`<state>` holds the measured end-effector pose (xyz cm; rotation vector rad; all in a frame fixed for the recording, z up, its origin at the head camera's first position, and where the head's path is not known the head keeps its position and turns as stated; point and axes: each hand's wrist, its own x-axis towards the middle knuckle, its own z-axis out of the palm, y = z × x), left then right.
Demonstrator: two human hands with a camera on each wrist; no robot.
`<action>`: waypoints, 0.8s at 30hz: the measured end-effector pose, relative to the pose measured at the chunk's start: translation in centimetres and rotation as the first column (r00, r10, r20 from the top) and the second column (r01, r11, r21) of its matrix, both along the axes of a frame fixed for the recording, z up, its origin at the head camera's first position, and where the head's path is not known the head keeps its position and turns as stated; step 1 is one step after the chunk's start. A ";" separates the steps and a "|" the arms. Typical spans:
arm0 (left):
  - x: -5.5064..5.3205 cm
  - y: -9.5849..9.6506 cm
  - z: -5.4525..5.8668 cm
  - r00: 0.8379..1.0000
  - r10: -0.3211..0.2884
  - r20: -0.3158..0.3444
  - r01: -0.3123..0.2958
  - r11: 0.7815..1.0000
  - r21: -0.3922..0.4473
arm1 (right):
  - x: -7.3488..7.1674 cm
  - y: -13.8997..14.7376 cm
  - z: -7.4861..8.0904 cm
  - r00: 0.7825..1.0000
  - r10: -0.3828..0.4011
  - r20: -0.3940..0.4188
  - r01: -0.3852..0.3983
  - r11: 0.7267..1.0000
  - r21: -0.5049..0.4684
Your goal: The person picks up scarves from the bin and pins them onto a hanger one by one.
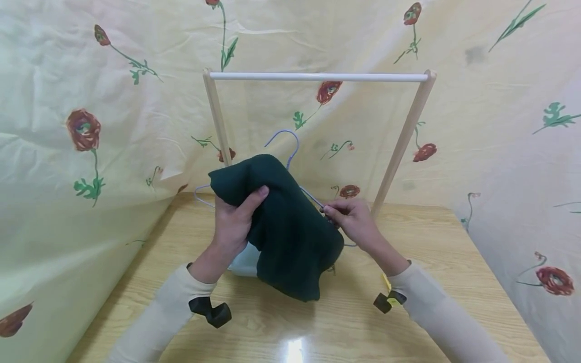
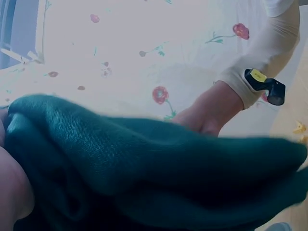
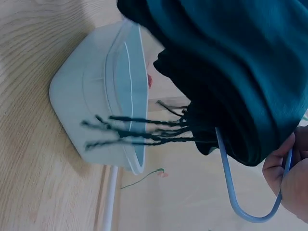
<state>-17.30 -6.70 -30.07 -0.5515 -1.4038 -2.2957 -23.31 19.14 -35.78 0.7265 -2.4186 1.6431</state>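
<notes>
A dark green scarf (image 1: pixel 290 232) hangs folded in front of a blue wire hanger (image 1: pixel 297 144), whose hook rises above the cloth in the head view. My left hand (image 1: pixel 232 222) grips the scarf's left part, thumb over the front; its other fingers are hidden behind cloth. At the scarf's right edge, my right hand (image 1: pixel 356 222) pinches the sloping side of the hanger. Twisted fringe (image 3: pixel 144 137) dangles from the scarf in the right wrist view, near the hanger's bent end (image 3: pixel 236 204). Cloth covers most of the hanger's middle.
Behind the hands stands a rack with a white rod (image 1: pixel 317 76) and wooden posts (image 1: pixel 404 141). A pale plastic tub (image 3: pixel 79 91) sits on the wooden table (image 1: pixel 436 282), partly behind the scarf. Flower-printed sheeting (image 1: pixel 150 121) surrounds the table at the back and sides.
</notes>
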 end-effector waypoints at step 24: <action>-1.0 1.0 1.8 0.984 0.177 -0.027 -0.166 0.959 0.231 | 0.4 -0.5 -0.7 0.996 0.087 0.018 -0.086 0.996 -0.019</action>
